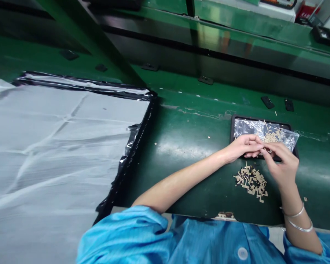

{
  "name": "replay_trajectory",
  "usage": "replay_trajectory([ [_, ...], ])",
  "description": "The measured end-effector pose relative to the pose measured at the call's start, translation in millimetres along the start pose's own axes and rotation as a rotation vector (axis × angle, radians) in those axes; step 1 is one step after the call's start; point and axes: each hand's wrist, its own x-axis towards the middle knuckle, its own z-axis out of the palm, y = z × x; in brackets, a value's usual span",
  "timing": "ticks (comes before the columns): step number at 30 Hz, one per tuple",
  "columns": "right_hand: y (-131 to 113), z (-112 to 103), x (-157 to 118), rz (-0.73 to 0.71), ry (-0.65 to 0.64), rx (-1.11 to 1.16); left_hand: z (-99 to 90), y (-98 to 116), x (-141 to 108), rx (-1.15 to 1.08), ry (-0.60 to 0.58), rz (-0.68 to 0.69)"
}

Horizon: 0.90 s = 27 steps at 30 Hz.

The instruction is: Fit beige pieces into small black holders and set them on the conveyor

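My left hand (249,145) and my right hand (284,161) meet fingertip to fingertip over the near edge of a black tray (232,128). Both have their fingers closed in a pinch; whatever is between them is too small and too covered to make out. Behind the fingers, a clear plastic bag (246,126) lies across the tray, with many small beige pieces (273,135) in or on it. Just below my hands, on the green table, is a loose pile of small beige and dark L-shaped pieces (251,181).
To the left stands a large black-edged box or frame (134,146) covered in whitish sheeting (57,146). Small black flat parts (267,102) lie along the back of the green table (187,165). A slanting green post (99,40) rises at the upper left.
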Motion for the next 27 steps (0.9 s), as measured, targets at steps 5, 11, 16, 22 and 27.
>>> replay_trajectory([
  [5, 3.3, 3.4, -3.4, 0.217, 0.058, 0.195, 7.9, -1.9, -3.8, 0.157, 0.082, 0.087],
  [11, 7.3, 8.6, -5.9, 0.296, 0.184, 0.188, 14.3, -7.6, -6.2, 0.273, 0.171, 0.153],
  [16, 5.3, 6.3, -3.2, 0.033, 0.16, -0.089, 15.6, -13.5, -6.1, 0.314, 0.253, 0.225],
  [22, 7.7, 3.7, -5.2, -0.061, 0.118, -0.206, 16.5, -14.9, -5.9, 0.407, 0.305, 0.227],
  [27, 7.8, 4.2, -5.9, -0.065, 0.099, -0.23, 16.0, -13.7, -5.1, 0.399, 0.3, 0.193],
])
